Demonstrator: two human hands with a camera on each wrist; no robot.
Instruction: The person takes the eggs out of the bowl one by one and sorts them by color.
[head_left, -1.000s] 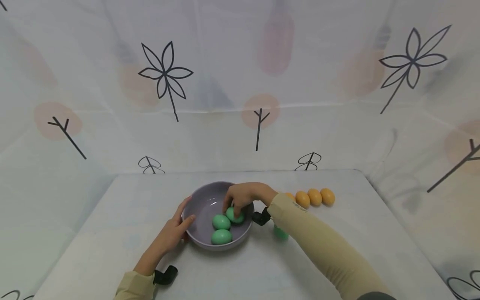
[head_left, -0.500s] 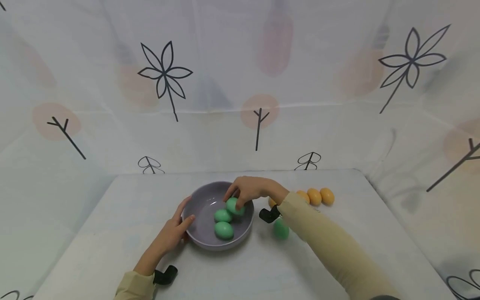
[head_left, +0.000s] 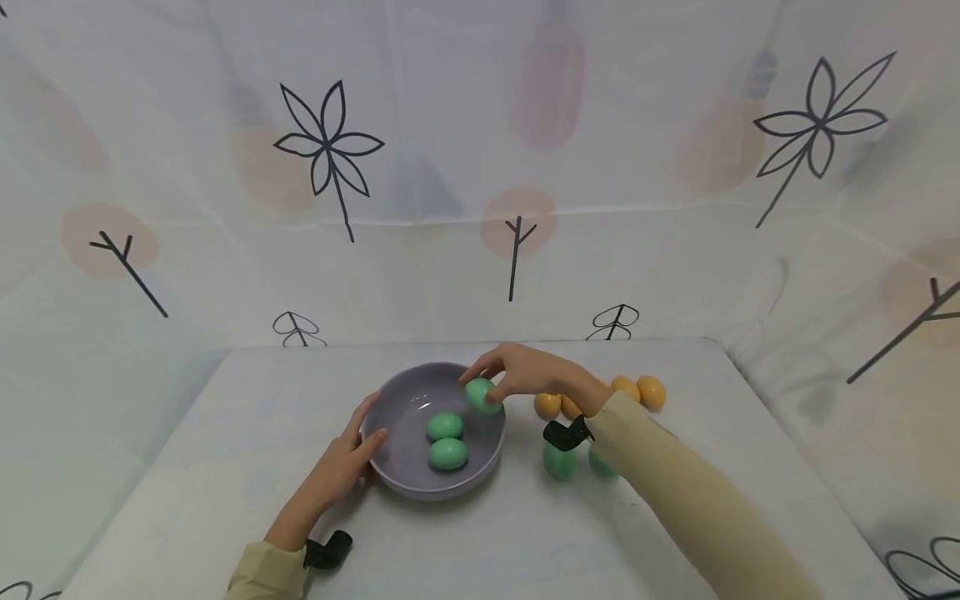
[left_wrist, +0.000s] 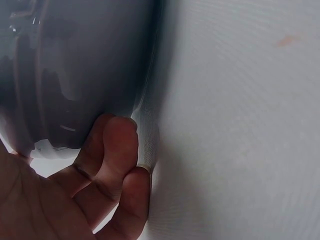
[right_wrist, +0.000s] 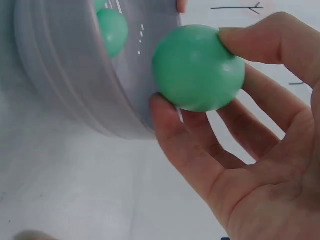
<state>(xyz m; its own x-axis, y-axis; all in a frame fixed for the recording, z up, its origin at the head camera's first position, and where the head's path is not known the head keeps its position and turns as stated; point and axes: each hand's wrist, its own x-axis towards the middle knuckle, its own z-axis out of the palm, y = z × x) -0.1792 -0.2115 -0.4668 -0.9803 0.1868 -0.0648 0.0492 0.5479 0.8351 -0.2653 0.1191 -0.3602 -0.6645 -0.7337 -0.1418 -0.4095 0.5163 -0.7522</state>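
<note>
A grey bowl (head_left: 408,467) sits mid-table with two green eggs (head_left: 446,427) (head_left: 447,454) inside. My right hand (head_left: 517,375) pinches a third green egg (head_left: 481,395) above the bowl's right rim; the right wrist view shows that egg (right_wrist: 199,68) between thumb and fingertips, the bowl (right_wrist: 60,70) beside it. My left hand (head_left: 347,458) holds the bowl's left side, thumb over the rim; its fingers (left_wrist: 112,160) press against the bowl's outer wall (left_wrist: 75,65). Two more green eggs (head_left: 559,461) (head_left: 600,462) lie on the table right of the bowl.
Several orange eggs (head_left: 651,392) lie in a row behind my right wrist. The white table (head_left: 487,542) ends at a patterned cloth backdrop (head_left: 450,167) at the rear and sides. A black strap (head_left: 566,433) sits on my right wrist.
My right hand has lifted a green egg out of the bowl, moving up and to the right over the rim. The left hand has stayed on the bowl.
</note>
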